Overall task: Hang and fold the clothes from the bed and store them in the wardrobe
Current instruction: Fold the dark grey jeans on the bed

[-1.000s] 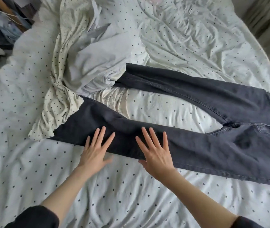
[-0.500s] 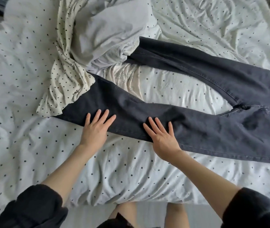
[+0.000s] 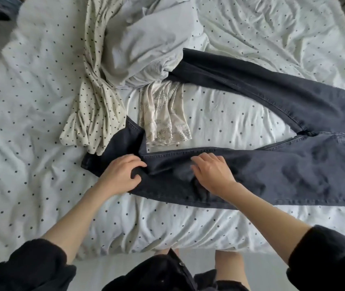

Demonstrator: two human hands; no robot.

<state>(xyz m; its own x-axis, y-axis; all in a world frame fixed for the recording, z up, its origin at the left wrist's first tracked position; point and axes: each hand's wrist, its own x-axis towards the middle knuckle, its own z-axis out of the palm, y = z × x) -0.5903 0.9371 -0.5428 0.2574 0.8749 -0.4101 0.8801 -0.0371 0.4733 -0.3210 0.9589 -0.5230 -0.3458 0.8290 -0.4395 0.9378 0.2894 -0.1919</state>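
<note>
Dark grey jeans (image 3: 293,171) lie spread across the bed, legs apart, waist off to the right. Both hands are on the near leg, close to its hem. My left hand (image 3: 121,175) has its fingers and thumb curled, pinching the denim near the hem end. My right hand (image 3: 211,175) is a little to the right, fingers curled over the leg's far seam, with fabric bunched under it. The far leg (image 3: 241,80) runs up to the heap of clothes.
A cream dotted garment (image 3: 96,101), a pale blue-grey garment (image 3: 150,45) and a cream printed garment (image 3: 163,116) lie heaped behind the near leg. The white dotted duvet (image 3: 30,143) covers the bed. Its near edge (image 3: 167,246) is at my legs.
Both hands were flat on the near jeans leg with fingers spread; now their fingers are curled and gather the denim. The leg's hem end is bent back and the fabric is bunched.
</note>
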